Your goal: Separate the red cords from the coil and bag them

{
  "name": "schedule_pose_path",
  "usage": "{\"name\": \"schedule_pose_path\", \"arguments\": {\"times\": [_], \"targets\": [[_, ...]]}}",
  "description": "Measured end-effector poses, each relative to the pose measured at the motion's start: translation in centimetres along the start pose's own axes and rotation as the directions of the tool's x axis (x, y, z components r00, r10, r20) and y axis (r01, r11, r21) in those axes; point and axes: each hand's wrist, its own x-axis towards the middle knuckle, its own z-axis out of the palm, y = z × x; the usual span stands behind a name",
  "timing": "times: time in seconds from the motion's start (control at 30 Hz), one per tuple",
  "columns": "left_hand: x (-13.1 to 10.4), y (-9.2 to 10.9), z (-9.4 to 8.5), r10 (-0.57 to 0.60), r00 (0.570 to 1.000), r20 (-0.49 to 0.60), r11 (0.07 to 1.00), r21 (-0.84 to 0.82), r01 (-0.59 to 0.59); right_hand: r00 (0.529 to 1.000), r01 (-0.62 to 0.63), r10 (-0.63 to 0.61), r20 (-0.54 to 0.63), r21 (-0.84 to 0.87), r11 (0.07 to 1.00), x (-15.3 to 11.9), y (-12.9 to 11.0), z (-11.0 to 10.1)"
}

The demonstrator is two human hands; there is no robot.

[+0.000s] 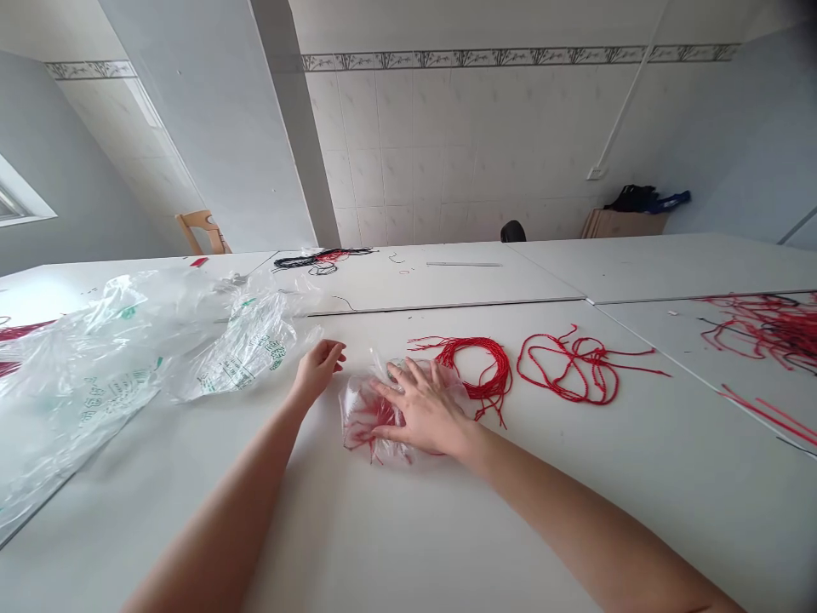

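My right hand [425, 404] lies flat with its fingers spread, pressing on a clear plastic bag [354, 400] with red cords inside. Part of the bag is hidden under the palm. To the left of the bag, my left hand [319, 368] hovers over the white table with its fingers curled in, and nothing shows in them. Just right of the bag is a coiled bundle of red braided cords [498, 379], its near edge close to my right wrist. Farther right lies a loosely looped red cord [593, 375].
Large crumpled plastic bags [121, 375] with green print cover the table's left side. Black and red cords [319, 260] and a thin rod [465, 264] lie toward the back. More red and black cords [779, 328] are heaped at the right edge. Seams run across the tabletop [408, 545].
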Motion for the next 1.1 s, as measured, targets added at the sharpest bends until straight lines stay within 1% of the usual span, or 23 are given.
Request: {"name": "schedule_pose_path", "arguments": {"times": [0.07,0.17,0.3,0.43,0.53,0.6,0.67,0.73,0.8,0.87,0.9,1.0,1.1], "targets": [[0.1,-1.4,0.2,-0.013,1.000,-0.029,1.000,0.019,0.014,1.000,0.004,-0.004,-0.004,-0.016,1.000,0.0,-0.2,0.5],[0.1,-2.2,0.3,-0.005,1.000,-0.020,0.999,0.043,0.006,1.000,-0.008,0.008,0.008,-0.020,1.000,0.0,-0.3,0.9],[0.0,-2.3,0.5,0.006,1.000,-0.011,0.995,0.096,-0.005,0.999,-0.035,0.036,0.028,-0.058,0.998,0.1,-0.2,2.0],[0.0,-2.3,0.6,-0.004,1.000,-0.007,0.991,0.134,0.005,0.998,-0.056,0.058,0.015,-0.082,0.995,0.2,-0.4,3.1],[-0.2,-1.5,0.5,-0.020,1.000,0.020,0.990,0.137,0.017,0.996,-0.090,0.092,0.019,-0.087,0.992,0.3,-0.8,3.4],[-0.6,-0.3,0.3,-0.027,0.997,0.071,0.992,0.124,0.018,0.991,-0.125,0.128,0.036,-0.067,0.990,0.4,-1.0,3.2],[-1.1,1.2,0.1,-0.026,0.987,0.158,0.992,0.123,0.007,0.986,-0.150,0.150,0.073,-0.004,0.989,0.6,-0.9,2.8],[-1.7,2.5,-0.1,-0.025,0.963,0.267,0.987,0.161,-0.019,0.984,-0.156,0.143,0.111,0.119,0.981,0.6,-0.5,2.2],[-2.2,3.1,-0.2,-0.040,0.927,0.372,0.972,0.231,-0.051,0.985,-0.161,0.139,0.098,0.263,0.951,0.4,0.3,1.7],[-2.4,2.9,-0.2,-0.062,0.899,0.434,0.946,0.312,-0.085,0.987,-0.162,0.160,0.034,0.343,0.925,0.1,1.2,1.6],[-2.4,2.7,-0.2,-0.069,0.892,0.447,0.931,0.351,-0.103,0.985,-0.161,0.171,0.001,0.348,0.923,-0.2,1.7,1.7],[-2.0,1.7,-0.2,-0.063,0.892,0.448,0.882,0.442,-0.160,0.981,-0.152,0.183,-0.060,0.343,0.927,-0.9,2.9,2.1],[-1.5,1.0,-0.6,-0.062,0.879,0.473,0.851,0.486,-0.201,0.970,-0.173,0.231,-0.072,0.463,0.869,-1.4,3.7,2.1]]}}
